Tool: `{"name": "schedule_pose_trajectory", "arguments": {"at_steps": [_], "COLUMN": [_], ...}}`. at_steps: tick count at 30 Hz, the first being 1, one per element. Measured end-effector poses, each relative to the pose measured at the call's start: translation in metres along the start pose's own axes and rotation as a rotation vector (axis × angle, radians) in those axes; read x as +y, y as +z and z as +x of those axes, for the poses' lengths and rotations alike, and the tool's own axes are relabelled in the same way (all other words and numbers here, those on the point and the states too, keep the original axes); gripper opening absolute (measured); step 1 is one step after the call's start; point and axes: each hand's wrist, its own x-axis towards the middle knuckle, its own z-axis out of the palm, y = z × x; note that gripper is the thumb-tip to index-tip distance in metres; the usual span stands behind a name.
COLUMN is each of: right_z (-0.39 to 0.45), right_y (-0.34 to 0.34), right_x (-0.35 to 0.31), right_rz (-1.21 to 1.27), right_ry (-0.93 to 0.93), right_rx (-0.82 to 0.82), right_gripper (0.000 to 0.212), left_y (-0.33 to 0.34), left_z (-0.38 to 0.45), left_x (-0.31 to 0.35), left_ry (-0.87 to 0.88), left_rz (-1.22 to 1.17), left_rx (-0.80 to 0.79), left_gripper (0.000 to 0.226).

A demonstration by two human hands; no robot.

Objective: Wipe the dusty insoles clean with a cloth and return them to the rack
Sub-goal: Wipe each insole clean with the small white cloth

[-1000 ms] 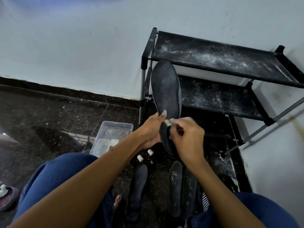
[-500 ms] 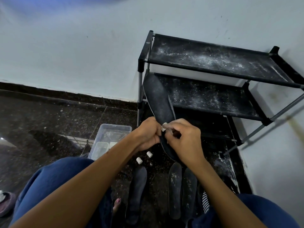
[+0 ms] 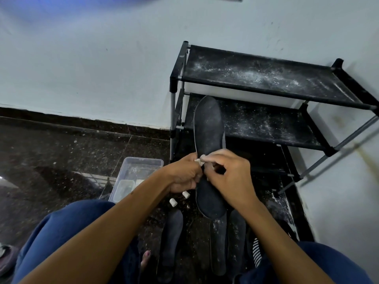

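Your insole (image 3: 209, 128) stands nearly upright between your hands, long axis running away from you, toe end up toward the rack (image 3: 266, 78), heel end below your wrists. It is dark grey and faintly speckled with pale dust. Your left hand (image 3: 184, 174) grips its left edge; your right hand (image 3: 231, 175) pinches a small white cloth (image 3: 200, 161) against it at mid-length. Below your hands, three more insoles (image 3: 218, 247) lie on the floor (image 3: 61, 156). Left of your left hand sits a clear tub (image 3: 141, 167), with two white plugs (image 3: 179, 198) just under it.
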Motion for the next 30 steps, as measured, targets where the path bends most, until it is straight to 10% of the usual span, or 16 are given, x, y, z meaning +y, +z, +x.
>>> {"name": "schedule_pose_trajectory", "arguments": {"at_steps": [5,8,13,21,30], "right_z": [0.009,0.004,-0.001,0.006,0.003], "right_y": [-0.011,-0.005,0.002,-0.01,-0.002], "right_x": [0.01,0.01,0.004,0.012,0.01], "right_rz": [-0.095,-0.082,0.004,-0.147,-0.108], "right_ry": [0.069,0.031,-0.002,0.02,-0.041], "right_rx": [0.191,0.092,-0.081,0.152,-0.033], "right_gripper": [0.016,0.017,0.022,0.016,0.021], "left_y": [0.004,0.005,-0.003,0.005,0.004], "left_z": [-0.005,-0.005,0.003,-0.007,-0.004], "left_x": [-0.002,-0.002,0.0,0.001,0.005], "left_ry": [-0.047,-0.013,0.119,0.033,0.097], "left_rz": [0.035,0.002,-0.079,-0.077,-0.048], "left_rx": [-0.144,-0.055,0.037,-0.111,0.071], "left_gripper": [0.045,0.029,0.067,0.043,0.052]}}
